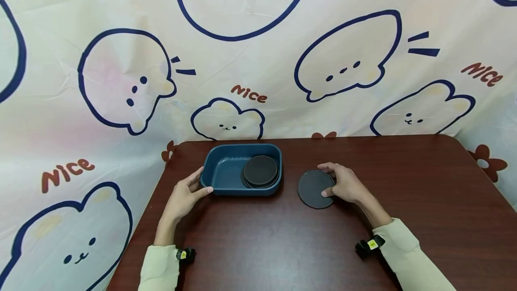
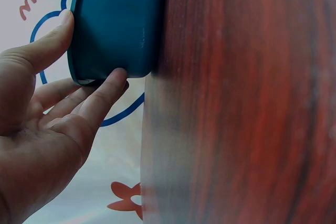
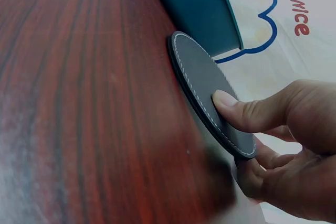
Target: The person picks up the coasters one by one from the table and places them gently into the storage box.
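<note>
A dark blue rectangular plastic bin (image 1: 226,192) stands near the table's back edge. Its left end is held by my left hand (image 1: 186,196), the thumb at the near rim and the fingers around the side, as the left wrist view shows too. Inside, toward the right, lies a stack of round black coasters (image 1: 260,170). To the right of the bin, my right hand (image 1: 346,184) pinches a round black coaster (image 1: 314,188) with light stitching around its edge. The right wrist view has the thumb on its top face and fingers beneath; the coaster (image 3: 202,74) looks tilted.
The dark brown wooden table (image 1: 282,246) has rounded far corners. Behind it hangs a pale cloth (image 1: 274,71) printed with blue cartoon outlines. Each wrist wears a small black camera, such as the right one (image 1: 369,246).
</note>
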A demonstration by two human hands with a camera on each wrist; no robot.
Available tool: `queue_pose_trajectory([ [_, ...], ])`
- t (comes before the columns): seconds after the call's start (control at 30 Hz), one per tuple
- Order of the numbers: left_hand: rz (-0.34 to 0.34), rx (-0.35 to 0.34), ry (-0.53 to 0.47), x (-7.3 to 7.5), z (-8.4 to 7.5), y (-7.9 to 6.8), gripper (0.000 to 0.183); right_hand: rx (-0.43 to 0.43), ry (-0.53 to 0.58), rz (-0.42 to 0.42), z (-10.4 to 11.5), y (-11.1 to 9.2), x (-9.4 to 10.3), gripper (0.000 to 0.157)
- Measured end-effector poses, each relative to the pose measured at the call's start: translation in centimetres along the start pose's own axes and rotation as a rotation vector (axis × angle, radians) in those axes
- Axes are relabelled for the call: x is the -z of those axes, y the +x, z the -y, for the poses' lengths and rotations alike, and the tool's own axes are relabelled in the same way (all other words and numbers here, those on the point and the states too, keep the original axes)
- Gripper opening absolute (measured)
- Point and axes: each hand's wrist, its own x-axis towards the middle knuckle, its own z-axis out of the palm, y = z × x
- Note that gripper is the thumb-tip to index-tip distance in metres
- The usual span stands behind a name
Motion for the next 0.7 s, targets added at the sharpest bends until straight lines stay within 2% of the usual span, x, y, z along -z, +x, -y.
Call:
queue_pose_trajectory([
  [0.37,-0.001,-0.001,-0.003,-0.3,-0.1,0.2,0.079,-0.091,0.032,-0.033,0.0,-0.4,1.3,0.053],
  [0.7,-0.004,0.009,0.017,-0.1,0.0,0.3,0.079,-0.139,0.262,0.066,-0.7,-0.5,2.5,0.050],
])
